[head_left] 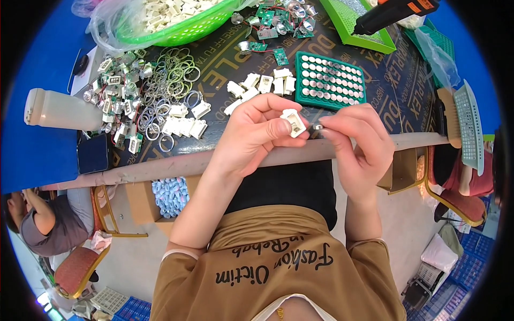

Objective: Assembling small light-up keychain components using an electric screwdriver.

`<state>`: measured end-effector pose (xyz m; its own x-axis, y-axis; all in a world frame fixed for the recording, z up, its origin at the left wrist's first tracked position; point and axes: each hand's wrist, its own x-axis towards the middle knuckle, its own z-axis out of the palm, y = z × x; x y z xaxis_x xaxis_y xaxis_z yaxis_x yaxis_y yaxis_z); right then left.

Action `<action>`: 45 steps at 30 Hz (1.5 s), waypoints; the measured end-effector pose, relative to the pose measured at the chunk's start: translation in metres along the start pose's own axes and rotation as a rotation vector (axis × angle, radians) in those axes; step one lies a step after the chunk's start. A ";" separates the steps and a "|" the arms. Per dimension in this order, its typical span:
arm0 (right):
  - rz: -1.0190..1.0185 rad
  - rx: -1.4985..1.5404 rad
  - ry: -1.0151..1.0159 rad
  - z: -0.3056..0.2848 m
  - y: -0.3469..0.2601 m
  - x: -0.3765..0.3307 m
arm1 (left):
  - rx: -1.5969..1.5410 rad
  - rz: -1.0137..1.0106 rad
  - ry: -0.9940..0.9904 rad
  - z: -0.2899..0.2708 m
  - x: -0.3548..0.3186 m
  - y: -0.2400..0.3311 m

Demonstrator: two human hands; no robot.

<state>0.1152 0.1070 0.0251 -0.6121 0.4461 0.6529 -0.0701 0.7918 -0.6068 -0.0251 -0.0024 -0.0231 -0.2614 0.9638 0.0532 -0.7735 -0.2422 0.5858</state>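
My left hand (pixel 256 129) holds a small white plastic housing (pixel 292 119) between thumb and fingers, its open cavity facing up. My right hand (pixel 367 142) pinches a small silver button cell (pixel 318 127) between thumb and forefinger, just right of the housing and apart from it. Just beyond my hands stands a green tray (pixel 333 105) with rows of round silver button cells. Several white housings (pixel 265 83) lie left of that tray. More white housings (pixel 182 127) sit to the left, beside a heap of metal key rings (pixel 172 72).
A green basket (pixel 176 36) of white parts stands at the far left. Green circuit boards (pixel 280 56) with wires and reflectors lie at the back. At the far right, a black tool (pixel 393 16) overhangs a green box (pixel 348 38). A white bottle (pixel 59 109) lies at left.
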 end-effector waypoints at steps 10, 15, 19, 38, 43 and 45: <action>-0.244 -0.106 0.004 0.023 0.003 0.006 | 0.113 0.011 0.100 0.009 -0.006 0.003; -0.279 -0.244 -0.047 0.020 0.001 0.006 | 0.210 0.120 0.046 0.007 -0.005 -0.002; -0.265 -0.295 -0.086 0.016 0.000 0.002 | 0.190 0.151 0.057 0.007 -0.004 -0.005; 0.121 -0.527 -0.020 -0.045 0.090 -0.003 | 0.148 0.169 0.071 0.003 -0.005 -0.004; 0.100 -0.564 -0.077 -0.045 0.087 0.001 | 0.131 0.164 0.066 0.004 -0.006 -0.004; 0.004 -0.610 -0.125 -0.046 0.089 0.004 | 0.140 0.158 0.092 0.005 -0.008 -0.002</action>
<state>0.1429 0.1986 -0.0050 -0.7017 0.4269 0.5704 0.3729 0.9022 -0.2165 -0.0185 -0.0090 -0.0212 -0.4296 0.8992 0.0830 -0.6326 -0.3653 0.6829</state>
